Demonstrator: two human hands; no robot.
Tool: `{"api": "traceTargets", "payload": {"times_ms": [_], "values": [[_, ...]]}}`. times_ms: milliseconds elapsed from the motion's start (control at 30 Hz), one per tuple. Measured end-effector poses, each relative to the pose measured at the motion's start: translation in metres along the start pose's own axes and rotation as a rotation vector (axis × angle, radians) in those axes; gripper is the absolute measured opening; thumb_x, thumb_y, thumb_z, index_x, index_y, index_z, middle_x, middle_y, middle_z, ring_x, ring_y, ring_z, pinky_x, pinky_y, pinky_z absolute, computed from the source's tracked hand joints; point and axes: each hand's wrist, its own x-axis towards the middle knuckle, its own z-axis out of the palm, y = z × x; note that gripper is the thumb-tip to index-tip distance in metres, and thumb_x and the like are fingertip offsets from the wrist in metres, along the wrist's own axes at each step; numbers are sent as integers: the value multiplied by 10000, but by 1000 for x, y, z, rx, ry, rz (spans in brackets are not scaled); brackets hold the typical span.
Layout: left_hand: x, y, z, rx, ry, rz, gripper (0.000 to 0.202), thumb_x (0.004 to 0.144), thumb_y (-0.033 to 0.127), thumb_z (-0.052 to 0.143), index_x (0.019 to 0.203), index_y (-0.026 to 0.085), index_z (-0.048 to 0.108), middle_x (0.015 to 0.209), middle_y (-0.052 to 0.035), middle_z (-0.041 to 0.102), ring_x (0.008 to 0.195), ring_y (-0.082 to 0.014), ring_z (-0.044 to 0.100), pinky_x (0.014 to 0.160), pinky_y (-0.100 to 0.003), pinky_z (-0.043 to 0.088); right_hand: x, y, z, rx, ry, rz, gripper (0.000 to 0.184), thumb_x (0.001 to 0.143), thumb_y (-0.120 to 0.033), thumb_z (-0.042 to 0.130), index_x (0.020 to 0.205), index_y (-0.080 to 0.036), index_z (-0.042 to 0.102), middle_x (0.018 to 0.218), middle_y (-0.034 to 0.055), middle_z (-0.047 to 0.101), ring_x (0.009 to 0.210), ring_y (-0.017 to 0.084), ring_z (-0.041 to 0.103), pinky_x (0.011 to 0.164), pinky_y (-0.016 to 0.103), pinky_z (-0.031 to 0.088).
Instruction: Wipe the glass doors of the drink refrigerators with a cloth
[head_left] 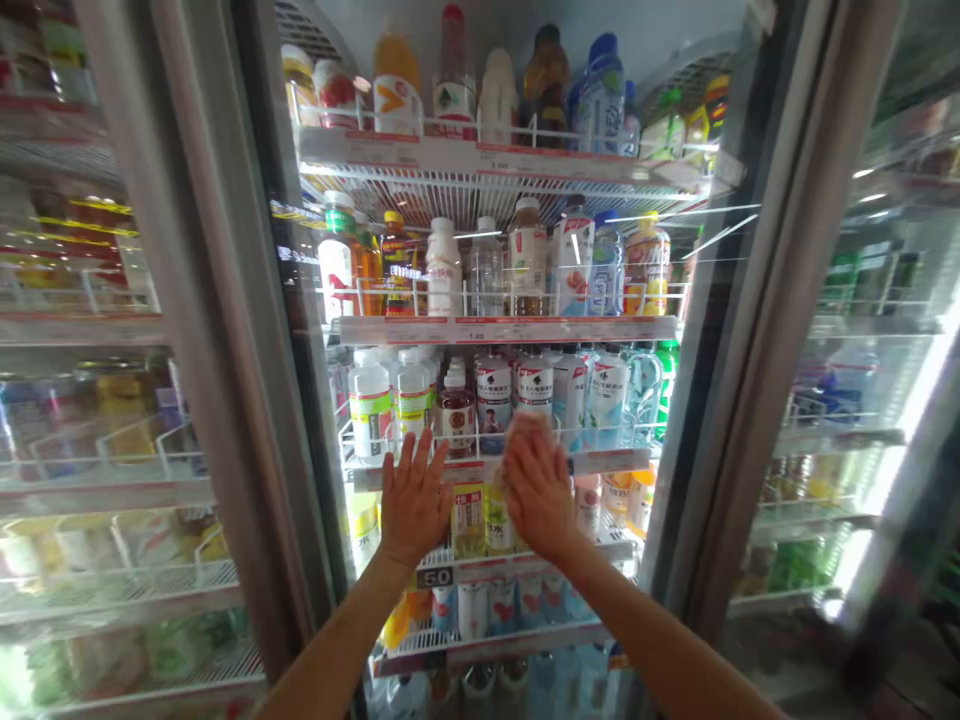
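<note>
A closed glass door (720,225) of a drinks fridge stands before me, with light streaks reflected on it. My left hand (415,500) lies flat against the glass, fingers spread and holding nothing. To its right is my right hand (541,495), blurred by motion, pressing a pinkish cloth (529,428) to the pane. Most of the cloth is hidden beneath the fingers. Behind the glass, level with my hands, are a small dark-red bottle (456,415) and a yellow-labelled bottle (469,520).
Several shelves of bottled drinks fill the fridge, with a price rail (510,330) on one edge. Metal door frames rise at the left (217,300) and right (780,300). Neighbouring shelves with drinks (82,480) show on both sides.
</note>
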Motion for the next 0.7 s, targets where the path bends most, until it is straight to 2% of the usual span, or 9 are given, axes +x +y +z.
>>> {"api": "traceTargets", "payload": {"times_ms": [67, 100, 200, 267, 333, 433, 500, 633, 700], "values": [[0, 0, -1, -5, 1, -3, 647, 855, 252, 475, 1438, 240, 194, 1480, -74, 281, 1400, -203, 147, 1148, -425, 108, -7, 2, -2, 47, -69, -141, 481, 853, -239, 457, 1332, -208, 436, 1357, 44, 497, 1383, 182, 230, 1154, 436, 81], [0, 0, -1, -6, 0, -3, 647, 855, 253, 475, 1438, 241, 194, 1478, -74, 287, 1400, -201, 150, 1149, -422, 109, -10, 11, -4, 38, -52, -141, 478, 854, -236, 457, 1331, -217, 436, 1356, 43, 499, 1377, 180, 247, 1153, 439, 79], [-1, -1, -1, 1, -4, 9, 641, 857, 250, 469, 1437, 244, 196, 1475, -72, 300, 1400, -197, 151, 1148, -418, 113, -12, 52, -13, -93, 134, 114, 532, 866, -208, 433, 1392, -199, 347, 1439, 97, 380, 1384, 228, 225, 1123, 503, 127], [-1, 0, 0, 7, -5, 13, 647, 856, 246, 468, 1439, 241, 188, 1477, -73, 296, 1402, -198, 144, 1147, -422, 112, -8, 65, -15, -154, 242, 283, 582, 868, -217, 435, 1426, -173, 273, 1482, 135, 282, 1393, 268, 185, 1094, 537, 177], [-2, 0, 1, 10, 4, 10, 656, 854, 243, 467, 1442, 234, 176, 1484, -75, 280, 1404, -201, 132, 1147, -430, 101, -4, 58, -12, -132, 220, 269, 611, 859, -242, 463, 1430, -161, 261, 1482, 141, 279, 1397, 278, 164, 1091, 536, 192], [-2, 0, 2, 16, 8, 4, 664, 852, 248, 468, 1444, 231, 168, 1490, -76, 259, 1404, -206, 127, 1149, -435, 92, -4, 36, -8, -6, 28, -8, 560, 848, -240, 471, 1392, -197, 347, 1406, 85, 432, 1385, 229, 224, 1129, 482, 151], [-3, -1, 2, 28, -1, 8, 670, 848, 250, 473, 1444, 233, 166, 1492, -75, 253, 1402, -210, 136, 1148, -434, 99, -4, 38, -10, 14, -4, -80, 534, 849, -218, 456, 1376, -222, 372, 1369, 59, 484, 1372, 207, 260, 1139, 469, 127], [-3, 0, 3, 28, -1, 8, 676, 847, 252, 471, 1445, 237, 156, 1494, -70, 249, 1401, -207, 143, 1148, -437, 99, 2, 63, -17, -119, 207, 176, 590, 857, -193, 441, 1424, -210, 280, 1472, 98, 319, 1393, 252, 192, 1111, 524, 153], [-3, 1, 3, 19, 8, 0, 675, 849, 250, 465, 1446, 238, 150, 1496, -67, 243, 1403, -203, 135, 1150, -435, 91, 5, 59, -16, -120, 216, 212, 622, 855, -211, 451, 1439, -205, 239, 1488, 103, 279, 1398, 266, 164, 1105, 533, 163]]}}
